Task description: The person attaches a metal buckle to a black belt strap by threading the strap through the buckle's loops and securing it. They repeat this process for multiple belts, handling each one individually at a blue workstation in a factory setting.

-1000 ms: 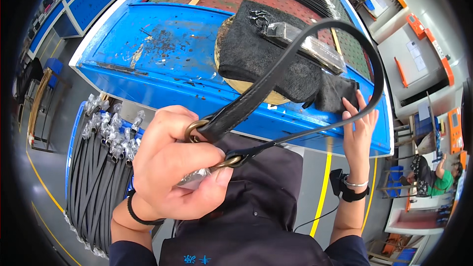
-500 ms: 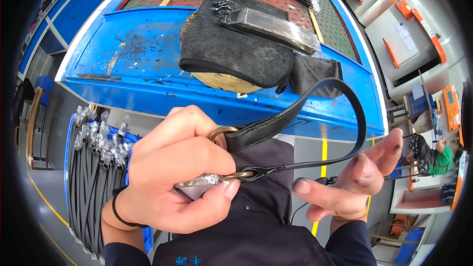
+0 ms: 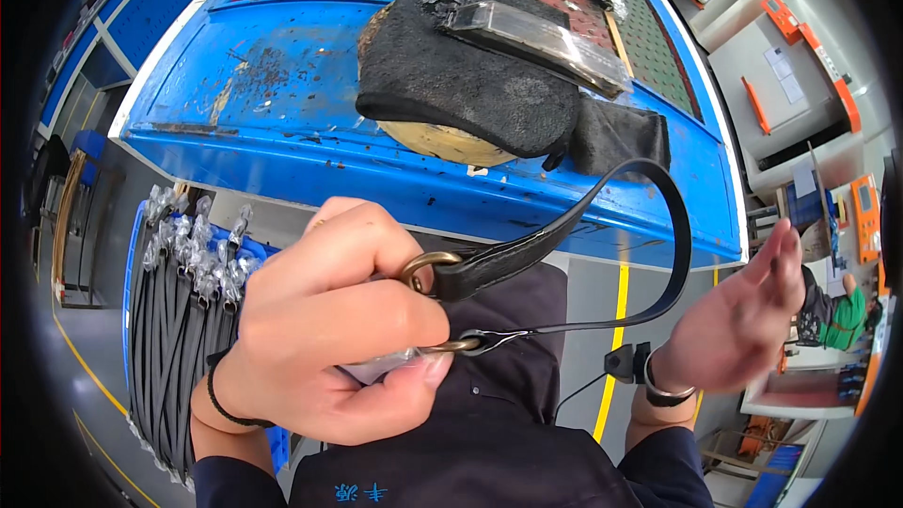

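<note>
Clenched around both brass-ringed ends of a black strap point(image 3: 602, 226), my left hand point(image 3: 329, 329) holds it below the near edge of the blue workbench point(image 3: 282, 66).

From that fist I see the strap loop out to the right and back, hanging in front of the workbench's near edge. My right hand point(image 3: 734, 329) is spread open with nothing in it, just right of the loop and apart from it. On the workbench lies a black cloth pad point(image 3: 461, 85); below its left corner hangs a bundle of black straps point(image 3: 169, 339).
</note>
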### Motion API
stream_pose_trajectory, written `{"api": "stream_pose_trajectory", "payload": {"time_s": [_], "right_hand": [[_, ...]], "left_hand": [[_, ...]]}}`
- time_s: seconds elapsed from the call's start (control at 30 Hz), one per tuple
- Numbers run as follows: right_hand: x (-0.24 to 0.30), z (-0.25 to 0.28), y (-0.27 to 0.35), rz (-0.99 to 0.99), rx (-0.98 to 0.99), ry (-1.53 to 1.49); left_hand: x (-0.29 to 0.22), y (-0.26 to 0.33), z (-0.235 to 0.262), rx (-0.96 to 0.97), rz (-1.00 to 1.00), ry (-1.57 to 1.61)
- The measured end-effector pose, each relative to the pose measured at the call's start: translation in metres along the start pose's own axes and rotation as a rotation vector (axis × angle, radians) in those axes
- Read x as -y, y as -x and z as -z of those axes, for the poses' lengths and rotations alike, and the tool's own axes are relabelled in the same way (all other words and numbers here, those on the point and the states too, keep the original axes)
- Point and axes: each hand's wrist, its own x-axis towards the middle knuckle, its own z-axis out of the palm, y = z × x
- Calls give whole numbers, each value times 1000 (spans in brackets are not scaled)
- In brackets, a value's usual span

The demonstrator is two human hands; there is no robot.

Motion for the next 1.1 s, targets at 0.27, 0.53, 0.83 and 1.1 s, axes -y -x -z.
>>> {"api": "stream_pose_trajectory", "payload": {"time_s": [0.27, 0.53, 0.83, 1.1], "right_hand": [[-84, -10, 11, -433, 491, 654], [-25, 6, 5, -272, 164, 55], [33, -41, -8, -273, 610, -153], [32, -45, -7, -187, 675, -137]], "left_hand": [[9, 17, 8, -44, -135, -171], [10, 13, -1, -42, -158, -206], [13, 9, -10, -5, -146, -177], [13, 10, -10, -8, -134, -165]]}}
